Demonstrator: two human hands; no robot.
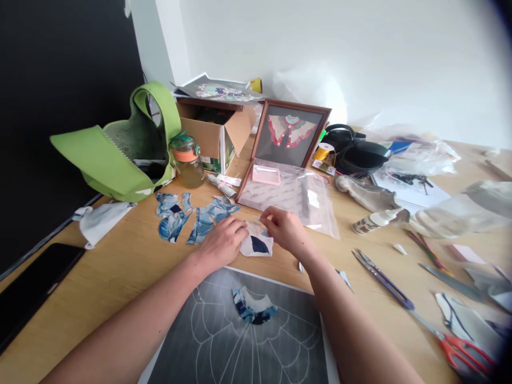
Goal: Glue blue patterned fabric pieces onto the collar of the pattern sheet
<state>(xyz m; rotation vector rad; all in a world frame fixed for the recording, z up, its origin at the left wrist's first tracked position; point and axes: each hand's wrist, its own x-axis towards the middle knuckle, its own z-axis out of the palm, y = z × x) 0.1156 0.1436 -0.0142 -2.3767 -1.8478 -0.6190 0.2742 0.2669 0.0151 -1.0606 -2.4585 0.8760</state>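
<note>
Between my hands lies a small white fabric piece (pixel 247 247) with a dark blue patch on it. My left hand (pixel 224 241) rests on the table, its fingers curled together on the piece's left edge. My right hand (pixel 285 230) pinches at the piece's upper right edge, thumb and forefinger together; the exact grip is partly hidden. Several blue patterned fabric cutouts (pixel 208 218) lie beyond my left hand. Below my wrists is a dark sheet with white petal outlines (pixel 224 341), and a curved blue-and-white collar piece (pixel 254 308) lies on it.
A framed collar (pixel 290 130) leans behind, with a plastic sheet before it. Left stand a green bag (pixel 116 160), glass jar (pixel 189 168) and cardboard box (pixel 204 133); a phone (pixel 36 288) lies nearer. Right are a glue bottle (pixel 376 221), thread snips (pixel 382 278) and red-handled scissors (pixel 466 349).
</note>
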